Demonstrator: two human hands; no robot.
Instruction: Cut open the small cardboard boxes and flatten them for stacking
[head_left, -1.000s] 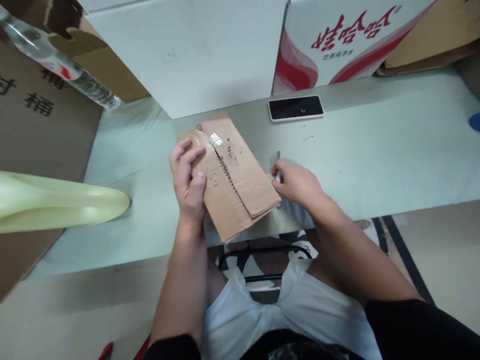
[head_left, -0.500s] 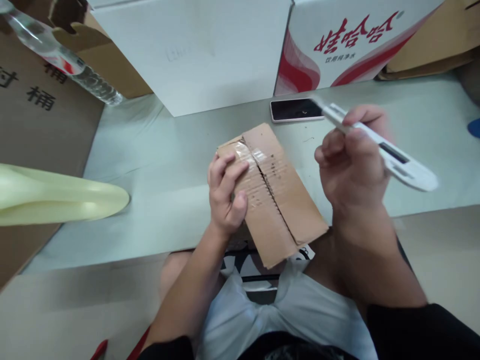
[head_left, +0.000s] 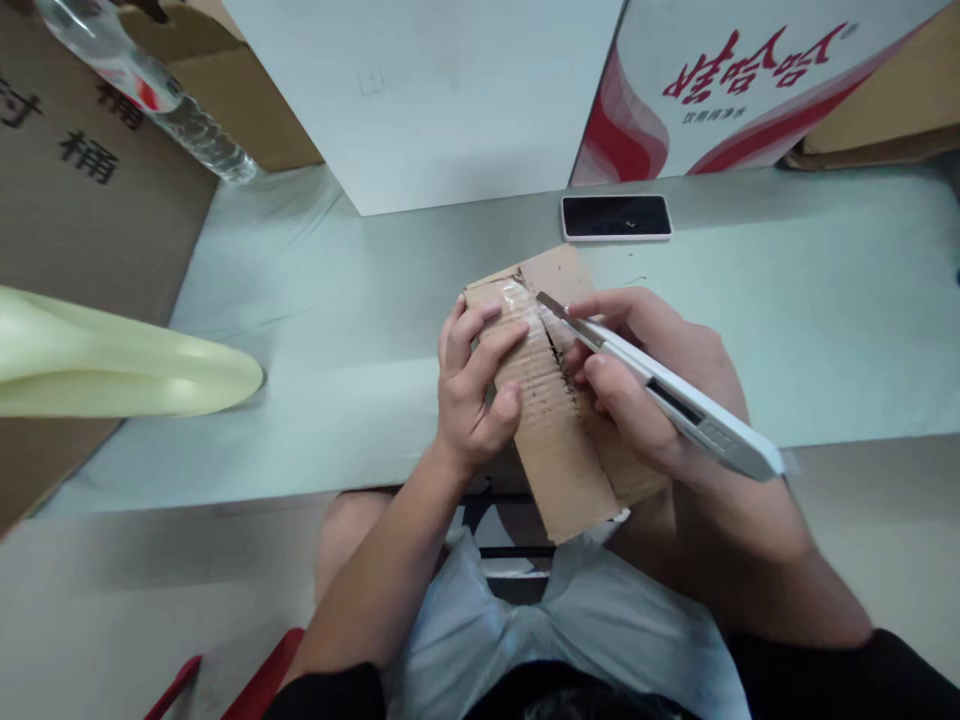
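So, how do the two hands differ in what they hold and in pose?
The left hand grips the small cardboard box by its left side, fingers over the top; the right hand holds a white utility knife like a pen, blade tip at the box's taped seam. Both are closed on something.

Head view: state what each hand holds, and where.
Left hand grips the cardboard box by its left edge; right hand holds the utility knife by its handle, blade at the seam.

Soft, even indoor light, faint shadows on the pale desk [head_left: 315, 330], slight motion blur, wide-angle bending at the edges.
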